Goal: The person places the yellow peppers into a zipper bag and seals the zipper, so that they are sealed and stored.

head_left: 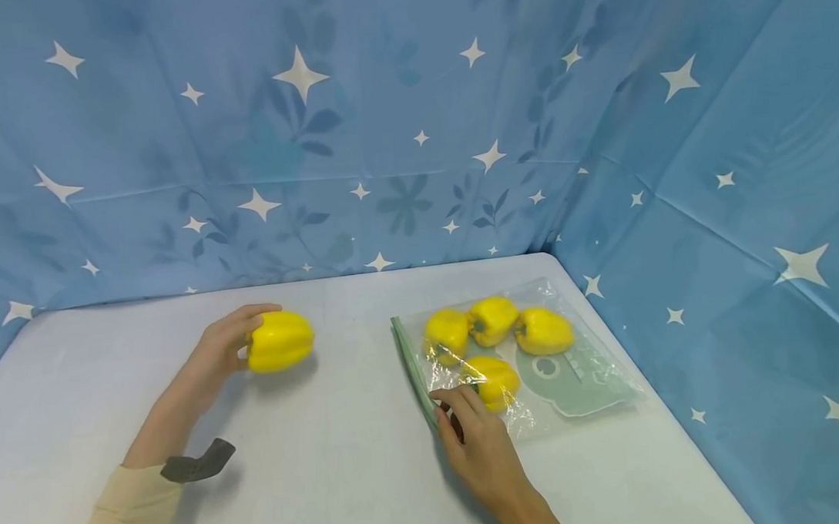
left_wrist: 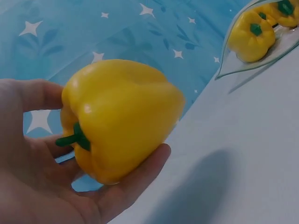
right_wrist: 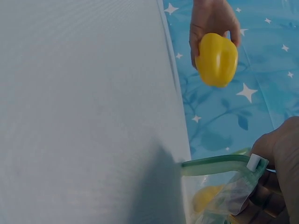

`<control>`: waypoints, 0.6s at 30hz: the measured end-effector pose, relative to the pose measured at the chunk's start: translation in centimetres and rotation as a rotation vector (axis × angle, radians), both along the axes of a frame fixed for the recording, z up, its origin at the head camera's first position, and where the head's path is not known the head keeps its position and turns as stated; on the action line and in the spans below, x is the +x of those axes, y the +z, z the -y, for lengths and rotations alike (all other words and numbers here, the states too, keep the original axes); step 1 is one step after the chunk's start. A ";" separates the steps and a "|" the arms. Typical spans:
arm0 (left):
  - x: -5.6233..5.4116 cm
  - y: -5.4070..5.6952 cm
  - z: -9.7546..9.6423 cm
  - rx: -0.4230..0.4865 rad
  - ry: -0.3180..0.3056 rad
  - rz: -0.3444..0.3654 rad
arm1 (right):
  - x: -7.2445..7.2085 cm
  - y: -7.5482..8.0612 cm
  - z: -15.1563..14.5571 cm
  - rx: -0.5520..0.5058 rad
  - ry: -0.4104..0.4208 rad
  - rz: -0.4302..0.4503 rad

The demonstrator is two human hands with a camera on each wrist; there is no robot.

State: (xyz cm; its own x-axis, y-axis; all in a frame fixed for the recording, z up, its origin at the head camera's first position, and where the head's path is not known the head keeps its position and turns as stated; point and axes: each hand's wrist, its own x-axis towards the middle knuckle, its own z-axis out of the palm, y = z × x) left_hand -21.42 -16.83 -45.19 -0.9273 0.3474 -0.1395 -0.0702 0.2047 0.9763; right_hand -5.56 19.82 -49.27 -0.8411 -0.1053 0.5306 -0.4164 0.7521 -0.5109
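Note:
My left hand point(head_left: 224, 342) holds a yellow bell pepper point(head_left: 280, 342) above the left part of the table, thumb and fingers around its stem end. In the left wrist view the green stem point(left_wrist: 74, 136) points back toward the palm. My right hand point(head_left: 477, 441) pinches the green-edged mouth of a clear zip bag point(head_left: 412, 370) at its near corner; a white slider point(right_wrist: 253, 162) shows beside the fingers. The bag's mouth stands apart, facing left. Several yellow bell peppers point(head_left: 544, 332) lie inside the bag.
The white table point(head_left: 329, 465) runs back to a blue curtain point(head_left: 387, 140) with white stars, which also hangs along the right side. A green printed figure point(head_left: 583, 380) shows on the bag's right part. A dark strap point(head_left: 199, 461) sits at my left wrist.

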 end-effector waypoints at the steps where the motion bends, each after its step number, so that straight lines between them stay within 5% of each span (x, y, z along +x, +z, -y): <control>1: 0.0 0.0 -0.2 -0.010 -0.026 -0.001 | 0.0 0.0 0.0 0.001 0.001 -0.002; 10: 0.5 -0.2 -1.9 -0.015 -0.126 0.024 | 0.0 0.0 -0.1 0.014 -0.005 -0.016; 18: 1.2 -0.2 -4.4 -0.064 -0.148 0.053 | 0.0 -0.1 -0.1 0.006 0.003 -0.060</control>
State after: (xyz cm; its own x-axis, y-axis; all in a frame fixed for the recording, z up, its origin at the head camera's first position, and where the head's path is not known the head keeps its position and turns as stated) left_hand -20.18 -12.41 -45.38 -0.8576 0.4681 -0.2130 -0.0859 0.2779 0.9568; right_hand -5.55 19.94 -49.37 -0.8076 -0.1111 0.5792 -0.4485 0.7534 -0.4808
